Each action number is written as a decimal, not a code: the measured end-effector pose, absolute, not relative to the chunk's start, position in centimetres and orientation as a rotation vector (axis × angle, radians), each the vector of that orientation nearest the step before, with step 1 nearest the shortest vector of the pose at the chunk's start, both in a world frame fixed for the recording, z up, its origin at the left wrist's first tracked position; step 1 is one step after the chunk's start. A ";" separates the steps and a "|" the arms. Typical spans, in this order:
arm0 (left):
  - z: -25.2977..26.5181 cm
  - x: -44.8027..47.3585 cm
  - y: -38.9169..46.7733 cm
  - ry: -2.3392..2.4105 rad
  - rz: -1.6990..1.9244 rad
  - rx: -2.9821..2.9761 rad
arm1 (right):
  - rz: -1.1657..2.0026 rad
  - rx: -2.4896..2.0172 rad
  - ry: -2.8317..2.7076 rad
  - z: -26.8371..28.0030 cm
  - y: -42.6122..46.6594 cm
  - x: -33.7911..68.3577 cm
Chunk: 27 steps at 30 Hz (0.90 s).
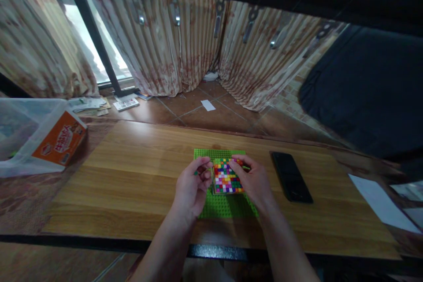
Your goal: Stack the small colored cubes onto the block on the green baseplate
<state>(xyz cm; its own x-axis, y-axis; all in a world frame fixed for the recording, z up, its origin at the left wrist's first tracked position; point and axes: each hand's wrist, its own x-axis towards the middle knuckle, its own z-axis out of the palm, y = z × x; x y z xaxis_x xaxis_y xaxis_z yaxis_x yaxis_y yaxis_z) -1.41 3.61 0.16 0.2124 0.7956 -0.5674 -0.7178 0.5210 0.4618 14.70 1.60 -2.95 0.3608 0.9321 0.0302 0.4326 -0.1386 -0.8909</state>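
Note:
A square block [225, 178] topped with small studs in many colours is held just above or on a green studded baseplate [218, 207]; I cannot tell if the two touch. My right hand [253, 178] grips the block from its right side, the thumb lying over the coloured top. At the block's left edge is my left hand [194, 185], with curled fingers and the thumb close to the forefinger. Whether a small piece sits between those fingertips is too small to make out. The palm and fingers cover part of the baseplate's left side.
A black phone [291, 177] lies on the wooden table [132, 176], right of the baseplate. Left of the table stands a clear plastic bin [36, 110] with an orange label. White paper [383, 200] lies by the right edge. A dark bar with metal clips [251, 17] crosses overhead.

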 end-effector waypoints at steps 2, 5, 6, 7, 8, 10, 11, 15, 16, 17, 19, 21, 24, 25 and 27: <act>0.3 -1.5 3.6 0.811 1.079 0.107 | 0.700 -1.738 -1.213 -3.0 1.6 14.7; 0.6 -1.7 3.4 0.712 1.095 0.111 | 0.606 -1.740 -1.275 -2.8 1.4 14.6; 0.7 -1.7 3.4 0.682 1.091 0.110 | 0.526 -1.731 -1.302 -2.6 1.3 14.5; 0.8 -1.8 3.3 0.657 1.091 0.107 | 0.425 -1.710 -1.323 -2.2 1.1 14.4; 0.8 -1.8 3.3 0.638 1.092 0.104 | 0.314 -1.681 -1.336 -1.7 0.8 14.1; 1.0 -1.7 3.1 0.610 1.098 0.105 | 0.142 -1.602 -1.361 -0.5 0.3 13.1; 1.1 -1.7 3.1 0.601 1.102 0.107 | 0.129 -1.555 -1.408 0.2 0.1 12.5; 1.3 -1.4 2.8 0.612 1.052 0.154 | 0.276 -1.435 -1.749 1.8 -0.5 9.6; 1.3 -1.3 2.7 0.625 1.041 0.181 | 0.271 -1.440 -1.794 1.8 -0.4 9.0; 1.3 -1.2 2.6 0.641 1.039 0.212 | 0.255 -1.447 -1.824 1.8 -0.4 8.5; 1.3 -1.0 2.5 0.671 1.070 0.276 | 0.218 -1.460 -1.855 1.7 -0.4 8.0; 1.3 -0.8 2.4 0.691 1.097 0.327 | 0.208 -1.465 -1.867 1.7 -0.3 7.8; 1.3 -0.6 2.3 0.688 1.086 0.378 | 0.238 -1.463 -1.832 2.0 -0.4 8.5; 1.3 -0.6 2.3 0.688 1.088 0.401 | 0.247 -1.467 -1.795 2.1 -0.4 9.0; 1.2 -0.7 2.3 0.726 1.116 0.464 | 0.254 -1.497 -1.678 2.1 -0.3 10.7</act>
